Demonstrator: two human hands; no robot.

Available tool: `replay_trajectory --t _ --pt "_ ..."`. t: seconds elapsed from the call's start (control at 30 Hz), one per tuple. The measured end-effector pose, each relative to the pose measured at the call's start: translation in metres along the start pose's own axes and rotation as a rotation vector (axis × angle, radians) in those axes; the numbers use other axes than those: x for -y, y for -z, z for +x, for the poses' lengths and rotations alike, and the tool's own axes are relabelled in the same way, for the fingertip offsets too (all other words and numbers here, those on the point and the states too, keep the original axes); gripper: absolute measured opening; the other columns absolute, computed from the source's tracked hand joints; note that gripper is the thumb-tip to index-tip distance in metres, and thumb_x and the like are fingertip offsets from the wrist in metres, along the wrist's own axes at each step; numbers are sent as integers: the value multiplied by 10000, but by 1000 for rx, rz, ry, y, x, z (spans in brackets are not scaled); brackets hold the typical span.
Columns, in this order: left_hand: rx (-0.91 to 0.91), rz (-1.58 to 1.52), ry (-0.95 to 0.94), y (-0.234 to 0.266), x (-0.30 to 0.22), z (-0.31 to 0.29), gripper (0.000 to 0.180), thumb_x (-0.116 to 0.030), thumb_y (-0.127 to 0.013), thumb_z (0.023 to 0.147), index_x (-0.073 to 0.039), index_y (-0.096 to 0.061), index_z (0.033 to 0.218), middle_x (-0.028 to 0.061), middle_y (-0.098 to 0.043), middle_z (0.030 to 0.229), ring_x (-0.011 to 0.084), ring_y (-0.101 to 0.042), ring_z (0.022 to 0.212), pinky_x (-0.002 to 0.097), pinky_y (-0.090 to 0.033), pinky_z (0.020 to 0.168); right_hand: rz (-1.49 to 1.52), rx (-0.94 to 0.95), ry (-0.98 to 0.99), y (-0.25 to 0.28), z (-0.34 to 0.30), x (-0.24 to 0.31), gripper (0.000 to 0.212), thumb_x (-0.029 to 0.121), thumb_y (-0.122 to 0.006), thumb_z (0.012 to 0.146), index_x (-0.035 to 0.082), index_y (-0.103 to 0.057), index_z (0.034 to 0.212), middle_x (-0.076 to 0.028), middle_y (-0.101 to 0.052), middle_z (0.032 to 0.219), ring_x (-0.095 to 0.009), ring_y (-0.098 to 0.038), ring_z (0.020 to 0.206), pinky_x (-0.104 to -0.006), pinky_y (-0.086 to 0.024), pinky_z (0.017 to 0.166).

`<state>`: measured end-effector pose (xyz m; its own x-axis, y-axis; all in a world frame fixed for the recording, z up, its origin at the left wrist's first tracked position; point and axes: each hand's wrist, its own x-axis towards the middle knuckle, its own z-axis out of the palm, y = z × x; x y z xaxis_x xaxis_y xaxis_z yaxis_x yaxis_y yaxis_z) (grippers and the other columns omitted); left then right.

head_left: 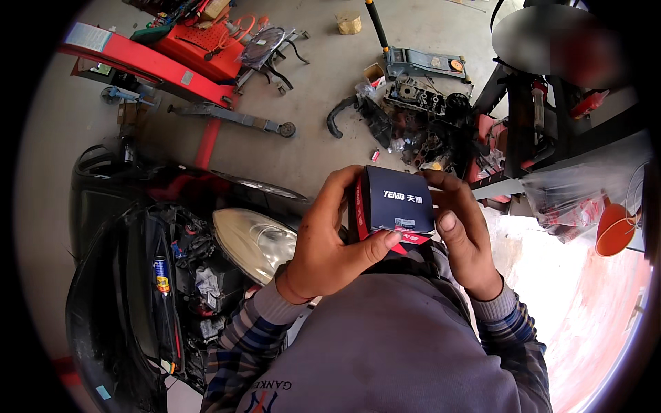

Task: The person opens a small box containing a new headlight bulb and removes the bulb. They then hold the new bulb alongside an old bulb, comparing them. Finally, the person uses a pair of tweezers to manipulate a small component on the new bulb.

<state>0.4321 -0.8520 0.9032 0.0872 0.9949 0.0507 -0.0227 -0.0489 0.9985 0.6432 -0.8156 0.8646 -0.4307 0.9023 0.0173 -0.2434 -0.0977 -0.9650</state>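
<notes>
A small dark-blue and red cardboard box (401,199) is held up in front of my chest. My left hand (339,230) grips its left side, the thumb lying across the near lower corner and the fingers behind. On the right side, my right hand (465,230) has its fingers curled against the far edge, with the thumb bent close to the near right corner. The box's flat top, with pale print and a small label, faces up. Whatever is inside it is hidden.
To the left stands a dark car with its engine bay open, a headlight (256,242) and a spray can (161,275) on its edge. Ahead lie engine parts (420,117) and a floor jack (427,63). A red lift post (151,62) is far left; an orange funnel (615,227) hangs right.
</notes>
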Motion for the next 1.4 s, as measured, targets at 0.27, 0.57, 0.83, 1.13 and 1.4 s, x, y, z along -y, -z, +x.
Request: replay_trajectory --t 0.27,0.57,0.83,1.13,1.4 --pt "249 -109 151 83 -2 31 805 -309 -720 944 44 -267 1508 154 -516 1319 196 -551 1175 328 -440 1029 -774 -76 438 -70 47 29 343 184 -789 845 -5 -674 1106 -162 -657 1128 -295 -656 1004 -359 -536 820" --pt "360 -87 47 149 10 55 630 -285 -704 892 42 -466 1375 122 -565 1241 181 -547 1135 314 -438 992 -788 -110 301 -114 71 25 341 150 -801 839 -13 -675 1112 -166 -681 1064 -280 -696 898 -345 -556 741" --pt "330 107 -94 177 10 83 639 -250 -749 805 35 -514 1326 136 -580 1133 224 -583 1045 318 -463 941 -801 5 268 -115 115 31 347 144 -836 786 6 -673 1059 -156 -676 1050 -288 -693 899 -359 -557 737" --pt "273 269 -495 187 37 139 735 -79 -843 700 -89 -453 1323 291 -389 1438 435 -483 1290 484 -439 1044 -403 -305 178 -80 161 3 671 319 -842 809 10 -520 1309 -182 -530 1363 -287 -565 1241 -406 -502 983" --pt "365 499 -470 161 31 219 639 -110 -868 694 -122 -543 1244 278 -401 1451 444 -464 1321 498 -434 1055 394 -131 -6 -34 214 -26 911 207 -795 868 -9 -210 1533 -222 -489 1432 -301 -499 1329 -434 -423 1094"
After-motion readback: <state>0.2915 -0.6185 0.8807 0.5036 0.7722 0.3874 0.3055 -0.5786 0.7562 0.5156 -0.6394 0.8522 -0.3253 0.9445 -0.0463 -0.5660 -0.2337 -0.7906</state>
